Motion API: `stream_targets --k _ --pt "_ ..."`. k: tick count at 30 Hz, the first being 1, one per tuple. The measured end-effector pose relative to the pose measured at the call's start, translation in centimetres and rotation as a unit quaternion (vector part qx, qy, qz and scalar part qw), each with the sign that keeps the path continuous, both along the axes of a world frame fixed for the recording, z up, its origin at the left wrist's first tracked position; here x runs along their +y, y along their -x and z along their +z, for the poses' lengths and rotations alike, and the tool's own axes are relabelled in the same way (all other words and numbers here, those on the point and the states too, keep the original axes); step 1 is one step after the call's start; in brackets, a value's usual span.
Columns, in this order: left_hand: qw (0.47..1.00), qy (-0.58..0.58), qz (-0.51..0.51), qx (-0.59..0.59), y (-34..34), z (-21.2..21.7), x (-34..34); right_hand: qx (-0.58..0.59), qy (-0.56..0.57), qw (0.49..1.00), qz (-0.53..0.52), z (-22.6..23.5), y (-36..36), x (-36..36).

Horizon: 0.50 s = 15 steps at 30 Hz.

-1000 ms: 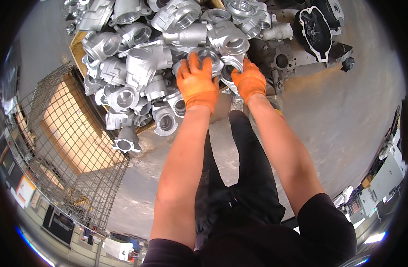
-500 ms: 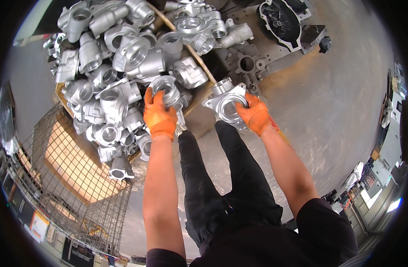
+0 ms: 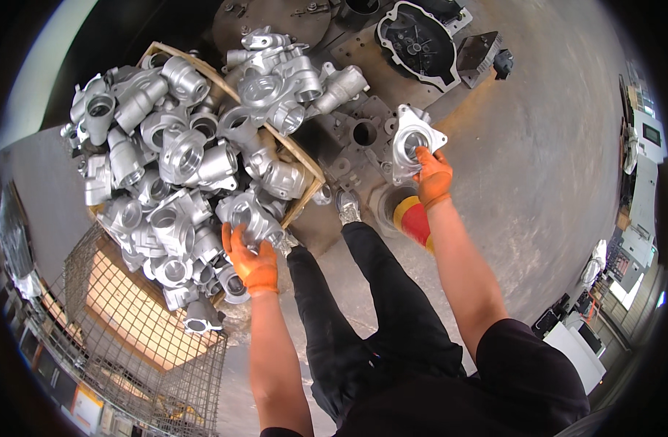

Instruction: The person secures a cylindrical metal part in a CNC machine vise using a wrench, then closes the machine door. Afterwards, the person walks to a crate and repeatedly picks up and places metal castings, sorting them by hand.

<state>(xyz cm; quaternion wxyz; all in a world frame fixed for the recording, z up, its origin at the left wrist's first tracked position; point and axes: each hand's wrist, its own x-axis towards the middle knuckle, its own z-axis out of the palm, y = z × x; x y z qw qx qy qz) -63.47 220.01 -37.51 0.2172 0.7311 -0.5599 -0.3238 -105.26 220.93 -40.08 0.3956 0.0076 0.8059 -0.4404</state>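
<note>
- Right hand has its fingers clamped on a silver flanged casting, held out right of the wooden crate, well apart from the pile
- Left hand is touching another silver casting at the pile's near edge, can't tell if it's actually gripped
- Red-and-yellow cylinder sits just below the right hand's part, fwiw

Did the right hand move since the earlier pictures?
Yes. The right hand moved right, away from the wooden crate, with a metal part in its grip.
</note>
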Motion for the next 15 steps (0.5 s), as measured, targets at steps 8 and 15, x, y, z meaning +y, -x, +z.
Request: stream_targets --k 8,15 --pt "0.933 0.003 0.206 0.295 2.2 -0.3 4.7 0.122 -0.11 0.984 0.064 -13.7 15.8 -0.7" --pt "0.937 -0.086 0.169 0.293 7.5 2.3 8.0 0.245 -0.299 0.88 0.276 -23.6 19.4 -4.3"
